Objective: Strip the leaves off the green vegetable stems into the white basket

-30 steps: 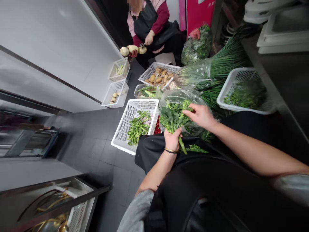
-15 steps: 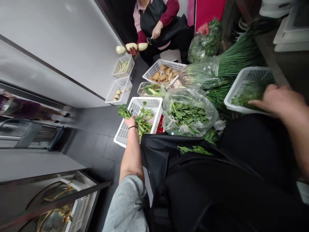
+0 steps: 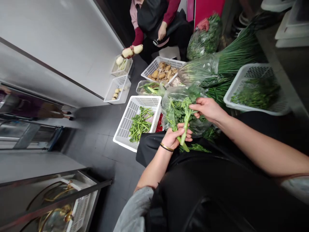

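Observation:
My left hand is closed around the lower end of a green leafy stalk held upright over my black apron. My right hand pinches the leafy top of the same stalk, just in front of a clear plastic bag of greens. To the left of the bag a white basket on the floor holds several trimmed green stems. A second white basket at the right holds loose green leaves. A few leaf scraps lie on my lap.
Another person sits at the far end holding peeled lotus root and a peeler. Near them stand a basket of brown roots, two small baskets, bundles of green chives and a bagged bunch of greens. A steel cabinet lines the left.
My left hand came back from the floor basket after leaving stems there. My right hand returned from the right basket. Both now hold a fresh stalk at the bag.

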Demonstrator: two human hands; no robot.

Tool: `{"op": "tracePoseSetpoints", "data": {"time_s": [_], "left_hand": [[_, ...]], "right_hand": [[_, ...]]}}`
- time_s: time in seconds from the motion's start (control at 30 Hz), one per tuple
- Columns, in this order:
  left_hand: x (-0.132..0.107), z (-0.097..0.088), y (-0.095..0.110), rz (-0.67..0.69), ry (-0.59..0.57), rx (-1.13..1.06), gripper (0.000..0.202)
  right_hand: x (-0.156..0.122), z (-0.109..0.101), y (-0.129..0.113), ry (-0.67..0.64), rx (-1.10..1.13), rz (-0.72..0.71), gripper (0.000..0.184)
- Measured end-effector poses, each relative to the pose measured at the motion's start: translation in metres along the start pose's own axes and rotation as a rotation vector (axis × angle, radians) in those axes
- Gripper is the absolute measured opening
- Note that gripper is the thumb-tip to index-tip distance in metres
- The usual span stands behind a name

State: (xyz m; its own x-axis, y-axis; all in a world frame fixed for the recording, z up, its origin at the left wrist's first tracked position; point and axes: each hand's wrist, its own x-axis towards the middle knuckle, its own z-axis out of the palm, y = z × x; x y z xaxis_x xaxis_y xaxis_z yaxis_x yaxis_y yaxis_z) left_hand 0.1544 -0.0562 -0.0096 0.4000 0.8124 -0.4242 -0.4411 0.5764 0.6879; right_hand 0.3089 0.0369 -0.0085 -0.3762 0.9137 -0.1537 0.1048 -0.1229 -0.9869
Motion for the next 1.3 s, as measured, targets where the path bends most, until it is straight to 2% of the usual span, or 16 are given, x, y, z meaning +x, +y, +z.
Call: {"op": "tracePoseSetpoints", "data": {"time_s": [0.1, 0.2, 0.3, 0.4, 0.47, 0.53, 0.6, 0.67, 0.77, 0.83, 0.9, 1.0, 1.07, 1.1, 1.17, 1.3], "left_hand": [[-0.003, -0.001, 0.002, 0.093, 0.098, 0.008, 0.045], [0.0, 0.0, -0.001, 0.214, 0.177, 0.043, 0.041], [0.0, 0.005, -0.008, 0.229, 0.192, 0.048, 0.039], [-0.002, 0.011, -0.013, 0.253, 0.282, 0.06, 0.04], [-0.003, 0.015, -0.014, 0.302, 0.354, 0.083, 0.043], [-0.002, 0.018, -0.012, 0.366, 0.422, 0.058, 0.043], [-0.001, 0.019, -0.009, 0.419, 0.468, 0.008, 0.042], [-0.001, 0.02, -0.008, 0.439, 0.475, 0.0, 0.043], [-0.004, 0.021, -0.013, 0.44, 0.452, 0.05, 0.044], [-0.005, 0.022, -0.018, 0.442, 0.437, 0.1, 0.044], [-0.005, 0.022, -0.022, 0.433, 0.421, 0.124, 0.045], [-0.002, 0.019, -0.02, 0.394, 0.424, 0.045, 0.042], [-0.001, 0.013, -0.014, 0.354, 0.428, -0.048, 0.037], [-0.002, 0.01, -0.011, 0.336, 0.414, -0.095, 0.035], [-0.003, 0.005, -0.005, 0.301, 0.337, -0.177, 0.034], [-0.005, 0.003, -0.008, 0.238, 0.153, -0.176, 0.034]], "right_hand": [[-0.004, -0.01, 0.003, 0.17, 0.242, -0.009, 0.045], [-0.012, -0.006, 0.002, 0.086, 0.306, -0.043, 0.048], [-0.023, 0.0, -0.002, 0.045, -0.036, -0.107, 0.048], [-0.042, 0.006, -0.004, 0.255, -0.669, -0.32, 0.044], [-0.06, 0.012, -0.004, 0.313, -0.953, -0.469, 0.041], [-0.077, 0.021, -0.003, 0.179, -1.017, -0.638, 0.039], [-0.086, 0.027, -0.001, -0.021, -0.903, -0.758, 0.039], [-0.082, 0.024, 0.0, -0.105, -0.702, -0.658, 0.041], [-0.055, 0.006, -0.003, -0.039, -0.393, -0.223, 0.045], [-0.037, -0.005, -0.006, -0.094, -0.275, -0.055, 0.046], [-0.03, -0.006, -0.01, -0.129, -0.319, -0.074, 0.046], [-0.042, 0.007, -0.01, -0.041, -0.546, -0.345, 0.037], [-0.057, 0.016, -0.003, -0.076, -0.546, -0.487, 0.03], [-0.062, 0.018, 0.002, -0.113, -0.47, -0.478, 0.029], [-0.065, 0.017, 0.01, -0.148, -0.289, -0.346, 0.033], [-0.044, 0.006, 0.01, -0.18, 0.117, -0.047, 0.042]]}}
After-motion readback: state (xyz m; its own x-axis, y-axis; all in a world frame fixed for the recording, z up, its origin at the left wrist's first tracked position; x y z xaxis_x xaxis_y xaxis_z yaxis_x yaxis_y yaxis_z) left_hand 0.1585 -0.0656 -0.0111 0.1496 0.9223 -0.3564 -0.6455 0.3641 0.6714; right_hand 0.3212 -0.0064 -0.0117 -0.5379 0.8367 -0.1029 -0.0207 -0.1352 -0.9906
